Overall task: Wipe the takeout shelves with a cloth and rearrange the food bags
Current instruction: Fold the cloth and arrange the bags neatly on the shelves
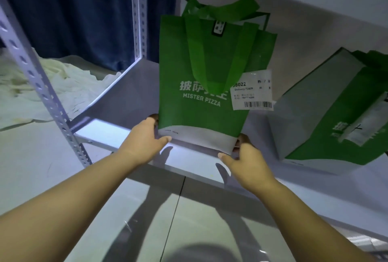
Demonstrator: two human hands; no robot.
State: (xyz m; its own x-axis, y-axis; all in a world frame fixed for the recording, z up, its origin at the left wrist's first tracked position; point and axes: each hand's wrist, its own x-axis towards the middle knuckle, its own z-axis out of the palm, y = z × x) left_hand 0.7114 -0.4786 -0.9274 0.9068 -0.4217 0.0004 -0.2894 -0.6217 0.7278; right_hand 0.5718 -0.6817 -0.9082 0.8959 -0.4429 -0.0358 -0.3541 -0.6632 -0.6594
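Note:
A green "MISTER PIZZA" bag with a grey base stands upright on the grey metal shelf. A white delivery label hangs on its right side. My left hand grips the bag's lower left corner. My right hand grips its lower right corner. A second green bag lies tilted on its side on the same shelf, to the right. No cloth is in either hand.
Perforated white shelf posts rise at the left and at the back corner. A dark blue curtain hangs behind. Crumpled white fabric lies on the floor left of the shelf. The floor below is pale and glossy.

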